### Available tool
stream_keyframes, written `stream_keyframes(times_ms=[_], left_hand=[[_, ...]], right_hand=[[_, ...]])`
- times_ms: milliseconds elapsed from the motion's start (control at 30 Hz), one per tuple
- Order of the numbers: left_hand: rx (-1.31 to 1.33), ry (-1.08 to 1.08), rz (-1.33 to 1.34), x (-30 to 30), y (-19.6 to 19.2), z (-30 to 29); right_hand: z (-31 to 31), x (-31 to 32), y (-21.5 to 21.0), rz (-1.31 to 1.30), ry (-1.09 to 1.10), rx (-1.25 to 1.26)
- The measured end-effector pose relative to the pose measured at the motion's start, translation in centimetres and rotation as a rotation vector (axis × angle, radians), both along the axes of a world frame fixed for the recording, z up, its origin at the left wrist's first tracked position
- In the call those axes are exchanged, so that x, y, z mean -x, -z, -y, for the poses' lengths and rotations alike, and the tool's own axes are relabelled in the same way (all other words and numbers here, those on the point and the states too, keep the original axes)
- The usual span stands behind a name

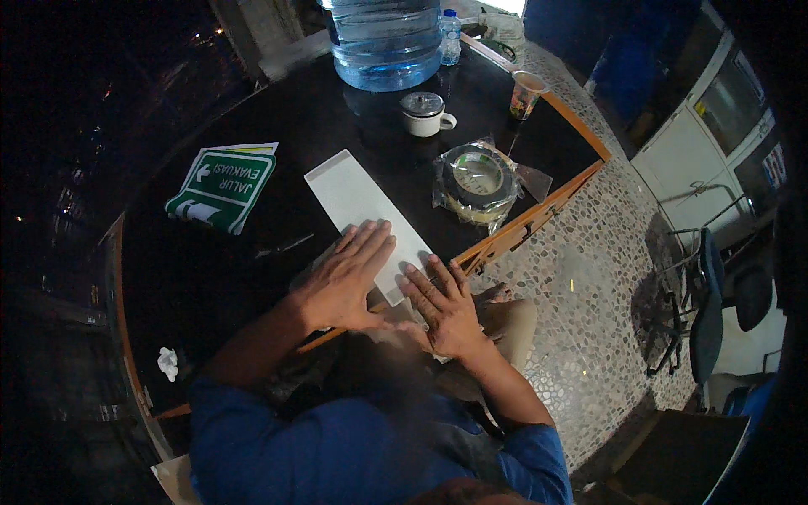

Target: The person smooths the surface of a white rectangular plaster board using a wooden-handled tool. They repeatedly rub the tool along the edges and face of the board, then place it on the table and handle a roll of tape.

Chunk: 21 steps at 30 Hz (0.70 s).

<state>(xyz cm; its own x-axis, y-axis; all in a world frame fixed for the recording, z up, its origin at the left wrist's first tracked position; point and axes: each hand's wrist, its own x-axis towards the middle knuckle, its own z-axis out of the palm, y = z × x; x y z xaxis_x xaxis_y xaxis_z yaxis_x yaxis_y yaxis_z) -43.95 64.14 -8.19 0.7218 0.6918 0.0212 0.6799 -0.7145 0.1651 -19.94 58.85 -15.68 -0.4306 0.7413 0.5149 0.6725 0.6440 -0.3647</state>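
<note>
A long white rectangular panel [353, 189] lies slantwise on the black tabletop, its near end by the table's front edge. My left hand [349, 282] rests on the panel's left side, fingers stretched out over the white surface. At its near right edge, my right hand [446, 307] lies with fingers extended, the fingertips touching the panel. Neither hand grips anything. Left of the panel, a thin dark tool like a pen or cutter [284, 246] lies on the table. Farther left is a green and white sign sheet [225, 187] with an arrow, its near edge curled.
A roll of tape [477, 177] in clear plastic sits right of the panel. Beyond stand a lidded white mug [423, 115], a plastic cup [527, 94], a large water jug [385, 46] and a small bottle [450, 38]. Crumpled white tissue [167, 364] lies left; an office chair [707, 303] stands right.
</note>
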Motion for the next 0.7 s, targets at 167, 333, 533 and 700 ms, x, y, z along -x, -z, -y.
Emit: stream_keyframes(times_ms=[167,333,533,700], left_hand=[[-0.001,0.012,0.02,0.0,0.1,0.0],[0.035,-0.002,0.011,0.1,-0.9,0.5],[-0.046,0.005,0.162,0.2,-1.8,0.3],[-0.09,0.039,0.187,0.5,-2.9,1.2]], right_hand=[[-1.2,-2.7,0.1,-0.172,0.371,-0.087],[-1.0,-6.6,0.3,-0.286,0.344,0.0],[-4.6,-5.5,-3.7,-0.315,0.449,-0.16],[-8.3,-2.8,-5.9,-0.094,0.522,-0.154]])
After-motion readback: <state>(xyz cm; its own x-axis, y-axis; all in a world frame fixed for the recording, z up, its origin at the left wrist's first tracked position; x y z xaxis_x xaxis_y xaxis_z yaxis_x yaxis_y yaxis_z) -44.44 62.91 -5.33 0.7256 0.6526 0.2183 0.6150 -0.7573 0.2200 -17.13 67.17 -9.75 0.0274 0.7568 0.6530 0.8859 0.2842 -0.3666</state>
